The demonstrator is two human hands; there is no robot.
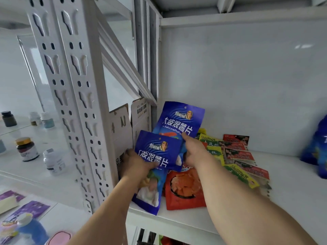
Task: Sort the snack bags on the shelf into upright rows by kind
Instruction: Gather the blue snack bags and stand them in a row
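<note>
Two blue chip bags stand at the shelf's left end. My left hand [137, 164] grips the front blue bag [159, 151] by its lower left edge. My right hand [193, 151] holds the rear blue bag [178, 119], thumb on its face, keeping it upright against the back corner. Under them lies a third blue bag [150, 191] flat beside an orange-red bag [184, 190]. To the right, yellow-green bags [241, 175] and small red packets [238, 154] lie in a loose heap on the white shelf [292, 191].
A cardboard piece [139, 117] leans in the left corner behind the perforated white upright [77, 106]. More blue bags [316, 147] stand at the far right. Bottles [26, 149] sit on the neighbouring shelf at left, purple packets [26, 211] below.
</note>
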